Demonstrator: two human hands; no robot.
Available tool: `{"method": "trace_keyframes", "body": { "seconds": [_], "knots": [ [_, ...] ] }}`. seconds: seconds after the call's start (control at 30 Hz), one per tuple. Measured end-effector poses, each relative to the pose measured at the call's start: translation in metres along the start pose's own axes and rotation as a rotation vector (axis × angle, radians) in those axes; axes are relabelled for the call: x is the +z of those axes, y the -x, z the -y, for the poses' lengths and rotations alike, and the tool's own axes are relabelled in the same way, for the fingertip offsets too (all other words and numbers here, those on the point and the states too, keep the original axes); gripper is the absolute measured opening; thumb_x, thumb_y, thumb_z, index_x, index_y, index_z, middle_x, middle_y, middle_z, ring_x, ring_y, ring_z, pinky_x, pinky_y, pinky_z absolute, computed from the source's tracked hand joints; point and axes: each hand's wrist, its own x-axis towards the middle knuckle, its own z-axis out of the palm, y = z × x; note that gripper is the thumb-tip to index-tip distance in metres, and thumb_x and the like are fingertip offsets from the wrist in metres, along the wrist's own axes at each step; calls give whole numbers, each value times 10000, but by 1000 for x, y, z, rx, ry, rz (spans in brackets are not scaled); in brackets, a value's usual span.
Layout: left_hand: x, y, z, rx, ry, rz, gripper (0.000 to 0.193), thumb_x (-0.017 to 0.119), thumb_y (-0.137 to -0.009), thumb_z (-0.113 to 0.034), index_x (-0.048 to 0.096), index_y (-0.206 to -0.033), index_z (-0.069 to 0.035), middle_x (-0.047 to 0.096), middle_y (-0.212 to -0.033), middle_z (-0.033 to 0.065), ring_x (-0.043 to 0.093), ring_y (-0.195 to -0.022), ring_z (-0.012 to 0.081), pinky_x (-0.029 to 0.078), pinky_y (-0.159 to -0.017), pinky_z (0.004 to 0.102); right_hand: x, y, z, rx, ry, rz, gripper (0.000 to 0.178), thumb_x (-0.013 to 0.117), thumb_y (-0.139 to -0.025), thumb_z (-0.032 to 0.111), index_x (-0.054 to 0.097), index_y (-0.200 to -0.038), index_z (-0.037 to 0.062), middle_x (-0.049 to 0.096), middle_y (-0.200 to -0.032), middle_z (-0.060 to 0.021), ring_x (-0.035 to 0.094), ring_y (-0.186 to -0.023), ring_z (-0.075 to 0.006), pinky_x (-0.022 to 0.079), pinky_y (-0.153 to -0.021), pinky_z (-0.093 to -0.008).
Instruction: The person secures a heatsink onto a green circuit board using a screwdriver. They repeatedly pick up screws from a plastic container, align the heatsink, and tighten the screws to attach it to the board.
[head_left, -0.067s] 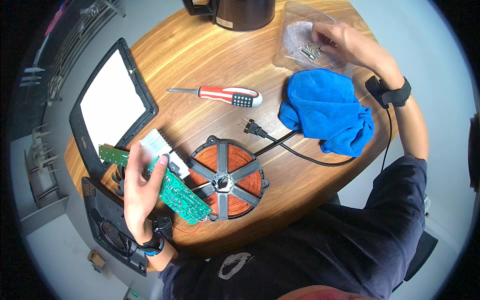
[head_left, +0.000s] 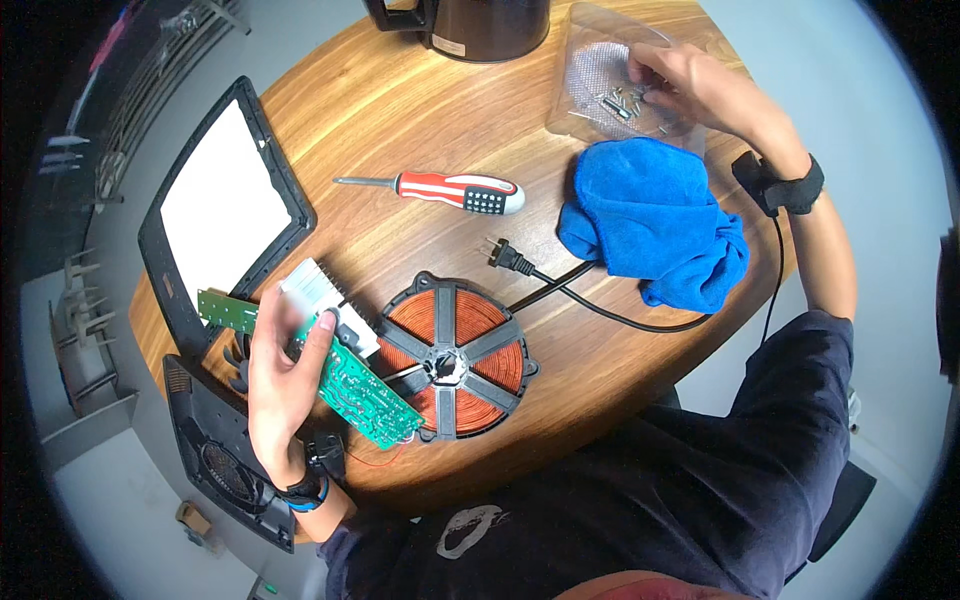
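My left hand [head_left: 284, 375] is closed around a green circuit board [head_left: 365, 396], with the thumb pressed on its face. A narrow green board strip [head_left: 228, 311] and a pale finned heat sink [head_left: 318, 289] show beside the fingers. Just right of it lies a round copper coil [head_left: 407, 313] with black spokes. At the far right my right hand [head_left: 690, 85] reaches into a clear plastic tray [head_left: 572, 112], its fingers bent together over small screws [head_left: 618, 104]. The fingertips are partly hidden, so I cannot make out what they pinch.
A red and white screwdriver [head_left: 460, 192] lies mid-table. Nearby are a power plug [head_left: 510, 257] with black cord, a blue cloth [head_left: 650, 220] and a dark kettle [head_left: 490, 25]. A black-framed white panel [head_left: 225, 200] and a black housing [head_left: 225, 455] sit at the left.
The fingers of my right hand have shifted slightly to the right over the screws in the tray. My left hand and the board have not visibly moved.
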Motion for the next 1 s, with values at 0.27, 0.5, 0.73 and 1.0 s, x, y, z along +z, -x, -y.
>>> {"method": "trace_keyframes", "body": {
  "seconds": [0.27, 0.5, 0.73, 1.0],
  "knots": [
    [0, 1, -6, -52, 33, 23, 629, 763, -1012, -147, 453, -1512, 74, 692, -1182, 131, 662, -1054, 148, 551, -883, 295, -2, 2, 14, -42, -4, 294, 295, 831, -801, 45, 555, -903, 22, 610, -767, -123, 595, -706, -281, 493, -677, -410],
    [-2, -2, 4, -25, -60, 2, 686, 778, -1005, -178, 434, -1536, 87, 683, -1263, 168, 660, -1135, 189, 545, -953, 325, 7, -9, 24, -68, -121, 115, 270, 824, -850, 136, 590, -917, 20, 619, -757, -161, 616, -726, -369, 504, -679, -454],
    [0, 7, 0, -42, -52, -17, 668, 781, -1004, -179, 449, -1521, 83, 688, -1210, 150, 663, -1091, 180, 551, -917, 320, -10, 4, 24, 256, 220, 397, 269, 858, -838, 232, 673, -930, 59, 704, -816, -144, 694, -801, -342, 530, -700, -449],
    [4, 1, -7, -21, 35, -2, 657, 765, -1009, -132, 427, -1533, 77, 701, -1140, 129, 670, -1025, 153, 555, -867, 291, 7, 0, 37, 55, -185, 250, 143, 752, -849, 15, 627, -918, 9, 599, -731, -115, 620, -718, -285, 518, -676, -385]
  ]
}}
